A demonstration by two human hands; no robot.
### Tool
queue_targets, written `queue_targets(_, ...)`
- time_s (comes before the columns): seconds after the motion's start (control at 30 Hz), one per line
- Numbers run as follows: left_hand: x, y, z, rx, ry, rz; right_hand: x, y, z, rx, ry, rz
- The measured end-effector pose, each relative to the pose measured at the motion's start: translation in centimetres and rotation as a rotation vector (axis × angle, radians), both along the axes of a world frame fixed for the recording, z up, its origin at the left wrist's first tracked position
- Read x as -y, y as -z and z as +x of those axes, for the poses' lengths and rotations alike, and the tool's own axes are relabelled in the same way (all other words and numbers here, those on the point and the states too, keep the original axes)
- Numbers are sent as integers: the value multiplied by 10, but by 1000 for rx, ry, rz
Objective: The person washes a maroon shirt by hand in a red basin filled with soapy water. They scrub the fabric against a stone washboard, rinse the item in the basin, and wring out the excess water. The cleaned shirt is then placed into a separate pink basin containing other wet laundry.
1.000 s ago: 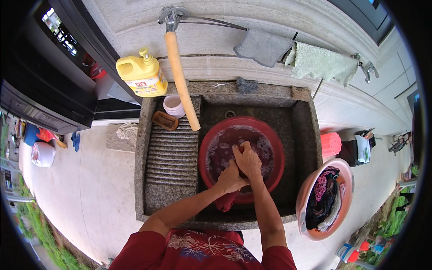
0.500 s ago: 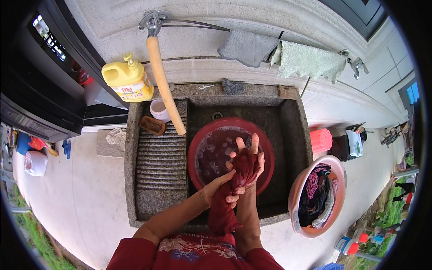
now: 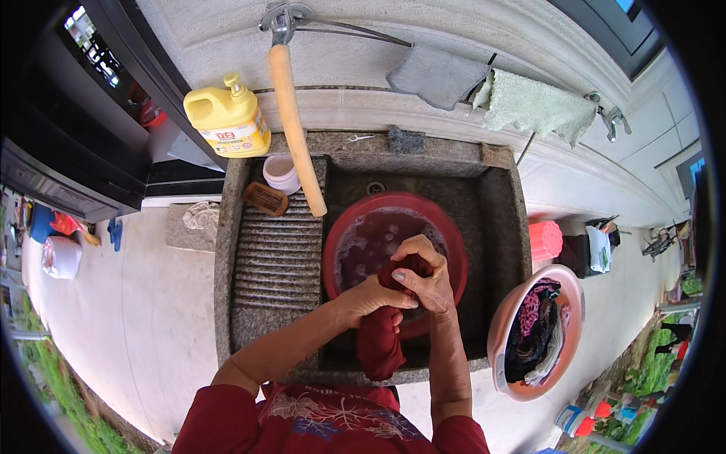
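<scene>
A bunched, dark red wet cloth [image 3: 380,344] is gripped in both fists above the near side of a red basin [image 3: 330,253]. My left hand [image 3: 376,295] is wrapped round the cloth's middle, its thumb pointing right. Just above it, my right hand [image 3: 425,274] closes over the upper end, knuckles turned up and wrist bent. The loose lower end hangs toward my shirt, over the sink's front edge. Purplish soapy water [image 3: 382,234] with foam fills the basin. What kind of garment the cloth is I cannot tell.
The stone sink [image 3: 516,227] has a ribbed washboard [image 3: 276,265] at left, holding a wooden brush [image 3: 265,199] and a white tub [image 3: 281,175]. A tan hose [image 3: 293,125] hangs over it. A yellow detergent jug [image 3: 227,117] stands behind. Right: a pink basin [image 3: 499,333] of clothes.
My right hand has gone from open, fingers spread under the cloth, to closed over its upper end. The left keeps hold. The whole view has shifted slightly.
</scene>
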State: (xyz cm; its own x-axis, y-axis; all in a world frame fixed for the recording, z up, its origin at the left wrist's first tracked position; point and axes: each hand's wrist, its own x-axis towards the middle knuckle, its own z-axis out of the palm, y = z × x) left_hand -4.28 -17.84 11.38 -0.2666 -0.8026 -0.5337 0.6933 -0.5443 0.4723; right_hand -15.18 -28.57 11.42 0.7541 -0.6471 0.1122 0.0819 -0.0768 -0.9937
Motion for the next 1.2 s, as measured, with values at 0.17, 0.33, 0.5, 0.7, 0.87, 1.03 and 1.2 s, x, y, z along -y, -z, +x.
queue_targets(0.17,-4,11,-11,215,-36,-117,-3,13,10,-222,-34,-244)
queue_targets(0.33,-10,50,-25,410,-103,-148,-3,38,17,-487,-62,-325)
queue_targets(0.5,-17,116,-45,632,-210,-110,-14,76,24,-702,-92,-523)
queue_targets(0.7,-24,133,-63,597,-363,-69,-25,92,22,-948,-55,-445)
queue_targets(0.87,-24,93,-36,429,-260,-213,-27,43,16,-878,-177,-252)
queue_targets(1.03,-35,64,15,36,-325,-85,-10,11,-9,-201,64,-260)
queue_targets(1.2,-61,26,47,-386,-516,-189,-52,-3,-43,-318,88,-917)
